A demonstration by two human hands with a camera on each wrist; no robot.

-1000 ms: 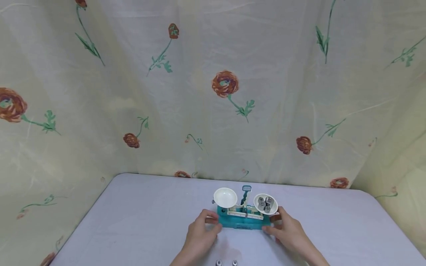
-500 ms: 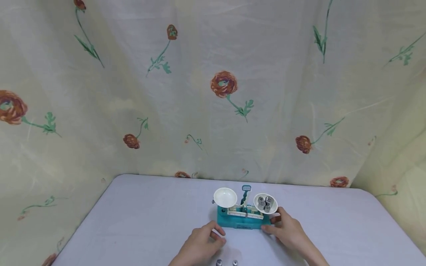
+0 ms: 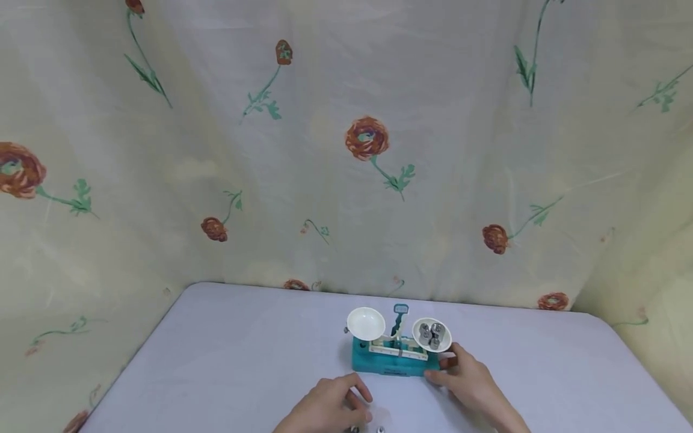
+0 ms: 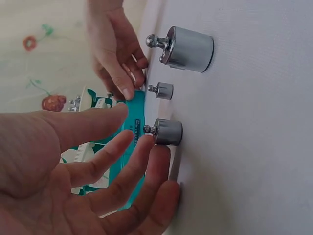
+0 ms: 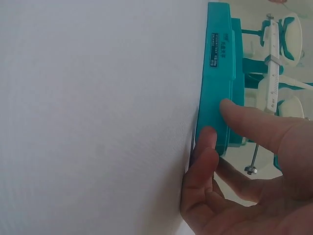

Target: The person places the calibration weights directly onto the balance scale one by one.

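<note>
A teal balance scale [image 3: 395, 364] with two white pans stands on the table. Several metal weights [image 3: 435, 330] sit in its right pan [image 3: 447, 343]; its left pan [image 3: 366, 325] holds nothing. My right hand [image 3: 468, 381] grips the right end of the base, with the thumb [image 5: 249, 120] on the front in the right wrist view. In front of the scale, my left hand [image 3: 331, 404] is off it, fingers loosely bent and nothing held. Its fingertips are right by a mid-sized knobbed weight [image 4: 169, 132] in the left wrist view.
Beside that weight stand a small weight [image 4: 165, 91] and a larger one [image 4: 191, 50]. The pale table [image 3: 227, 361] extends to both sides. Behind it hangs a flowered curtain [image 3: 433, 240].
My left hand has let go of the scale's left end and moved down towards the weights in front. The right hand keeps its place at the right end.
</note>
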